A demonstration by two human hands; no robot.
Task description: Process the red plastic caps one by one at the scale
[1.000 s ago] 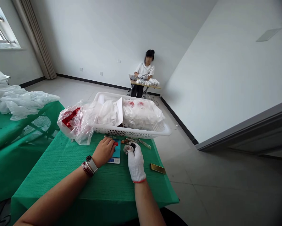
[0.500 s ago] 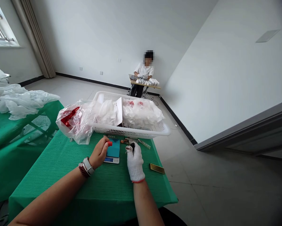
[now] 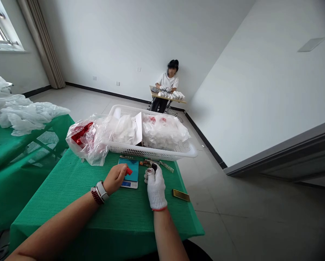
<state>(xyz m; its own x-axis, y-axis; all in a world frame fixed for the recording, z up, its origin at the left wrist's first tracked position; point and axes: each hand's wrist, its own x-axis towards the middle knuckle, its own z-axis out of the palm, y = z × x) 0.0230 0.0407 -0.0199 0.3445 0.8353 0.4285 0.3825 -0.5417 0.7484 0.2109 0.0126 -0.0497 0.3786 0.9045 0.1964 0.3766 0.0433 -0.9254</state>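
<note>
My bare left hand is closed on a small red piece, perhaps a cap, which pokes out past the fingertips above a kitchen scale with a blue top. A white knitted glove covers my right hand. Its fingers are closed round a small black-ended object, too hidden to name. A small clear or brownish bit shows at the gloved fingertips. Just beyond the glove lie several thin clear strips or tubes and small brownish pieces.
A white plastic basket holding plastic bags stands across the back of the green-covered table. A bag with red contents slumps at its left. A gold-coloured bar lies near the right edge. A person sits at a far table.
My left hand has lowered slightly, and the red piece has turned from level to slanting down to the right. My right hand has barely moved.
</note>
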